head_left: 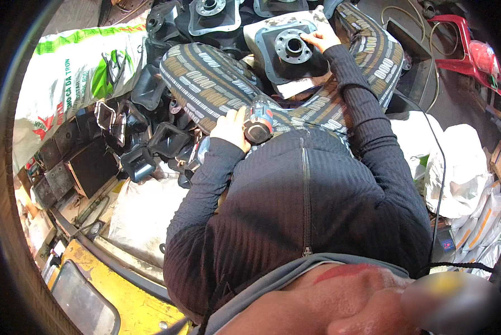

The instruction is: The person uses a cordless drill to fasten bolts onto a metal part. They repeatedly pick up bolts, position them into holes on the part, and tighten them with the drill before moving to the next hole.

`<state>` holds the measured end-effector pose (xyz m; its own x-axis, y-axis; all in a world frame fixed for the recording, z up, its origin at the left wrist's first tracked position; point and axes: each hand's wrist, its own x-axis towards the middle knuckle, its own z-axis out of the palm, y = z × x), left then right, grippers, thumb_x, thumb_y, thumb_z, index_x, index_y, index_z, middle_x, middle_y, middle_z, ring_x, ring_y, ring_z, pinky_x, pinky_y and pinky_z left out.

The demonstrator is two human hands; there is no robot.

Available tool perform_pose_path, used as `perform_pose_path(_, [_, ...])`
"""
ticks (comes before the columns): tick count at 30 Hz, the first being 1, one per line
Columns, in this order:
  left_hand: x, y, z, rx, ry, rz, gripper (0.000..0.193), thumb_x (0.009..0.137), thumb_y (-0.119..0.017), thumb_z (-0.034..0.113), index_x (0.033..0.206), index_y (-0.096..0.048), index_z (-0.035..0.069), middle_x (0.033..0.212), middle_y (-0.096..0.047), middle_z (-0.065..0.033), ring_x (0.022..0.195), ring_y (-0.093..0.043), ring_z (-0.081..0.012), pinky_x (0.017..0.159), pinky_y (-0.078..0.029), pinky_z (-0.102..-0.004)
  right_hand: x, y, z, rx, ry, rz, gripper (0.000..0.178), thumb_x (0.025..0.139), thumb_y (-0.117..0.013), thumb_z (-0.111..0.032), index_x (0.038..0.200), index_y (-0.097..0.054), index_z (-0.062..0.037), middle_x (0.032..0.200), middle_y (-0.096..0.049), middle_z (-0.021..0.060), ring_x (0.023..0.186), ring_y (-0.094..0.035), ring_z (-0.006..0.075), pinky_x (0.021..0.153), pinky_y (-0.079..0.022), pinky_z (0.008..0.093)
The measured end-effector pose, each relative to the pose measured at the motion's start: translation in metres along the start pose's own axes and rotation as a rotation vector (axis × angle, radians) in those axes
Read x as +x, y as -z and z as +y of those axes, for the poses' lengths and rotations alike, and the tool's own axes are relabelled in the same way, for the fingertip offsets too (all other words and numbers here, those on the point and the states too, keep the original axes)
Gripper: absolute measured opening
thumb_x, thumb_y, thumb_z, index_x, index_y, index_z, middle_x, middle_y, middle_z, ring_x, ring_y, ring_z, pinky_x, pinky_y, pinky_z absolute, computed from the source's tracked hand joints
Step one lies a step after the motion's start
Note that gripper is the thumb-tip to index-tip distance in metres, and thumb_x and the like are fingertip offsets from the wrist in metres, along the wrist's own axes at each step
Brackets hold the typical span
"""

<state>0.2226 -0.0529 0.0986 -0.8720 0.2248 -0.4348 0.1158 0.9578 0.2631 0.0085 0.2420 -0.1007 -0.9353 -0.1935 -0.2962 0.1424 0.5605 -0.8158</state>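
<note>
Left hand (231,129) gripping blue-and-black power drill (259,124); ahead and rightward, right hand (322,40) touches round silver metal flange (284,51), grip unclear.

Lighting: strong and high in contrast, with near-white glare on the printed sack (88,84) and white plastic bags (457,167), pale highlights on the metal flange (283,47), and deep shade among the black moulded parts (169,138). Rendering: centre reasonably sharp, straight edges bowed toward a dark, curved fisheye border, fine detail softened near the rim. Defect: one smooth, fully blurred patch (451,301), lower right.
</note>
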Motion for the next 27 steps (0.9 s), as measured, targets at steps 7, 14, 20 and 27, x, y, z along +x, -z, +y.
perform_pose_path(7, [0.009,0.066,-0.015,-0.216,-0.219,0.1,0.047,0.068,-0.071,0.023,0.109,-0.057,0.007,0.105,-0.06,-0.0131,0.097,-0.059,-0.0253,0.085,-0.046,-0.0347,-0.043,0.034,-0.03,1.355,-0.11,-0.465,0.051,0.076,-0.063,-0.041,0.106,-0.059,0.0,0.106,-0.061,0.013,0.088,-0.06,0.0224,0.074,-0.047,0.0311])
perform_pose_path(14, [0.048,0.107,0.03,-0.332,-0.451,0.299,0.03,0.07,-0.069,0.013,0.099,-0.062,0.006,0.089,-0.065,-0.0081,0.081,-0.063,-0.0238,0.071,-0.049,-0.0353,-0.109,0.014,-0.084,1.737,-0.086,-0.407,0.044,0.089,-0.047,-0.015,0.128,-0.037,0.0039,0.125,-0.047,0.0189,0.111,-0.052,0.0259,0.084,-0.049,0.0298])
perform_pose_path(20, [0.059,0.102,0.045,-0.195,-0.506,0.15,0.049,0.068,-0.07,0.017,0.113,-0.053,0.007,0.107,-0.058,-0.0113,0.097,-0.057,-0.0278,0.085,-0.044,-0.0376,-0.119,0.02,-0.09,1.592,-0.216,-0.409,0.041,0.091,-0.046,-0.021,0.127,-0.041,-0.001,0.124,-0.051,0.0107,0.105,-0.055,0.0178,0.081,-0.05,0.0251])
perform_pose_path(27, [0.06,0.092,0.042,-0.255,-0.466,0.154,0.051,0.067,-0.072,0.015,0.113,-0.052,0.005,0.109,-0.057,-0.0131,0.099,-0.057,-0.0286,0.086,-0.043,-0.0372,-0.118,0.016,-0.091,1.673,-0.224,-0.498,0.054,0.094,-0.033,-0.041,0.127,-0.041,0.0005,0.12,-0.052,0.0127,0.101,-0.056,0.0198,0.086,-0.049,0.0314])
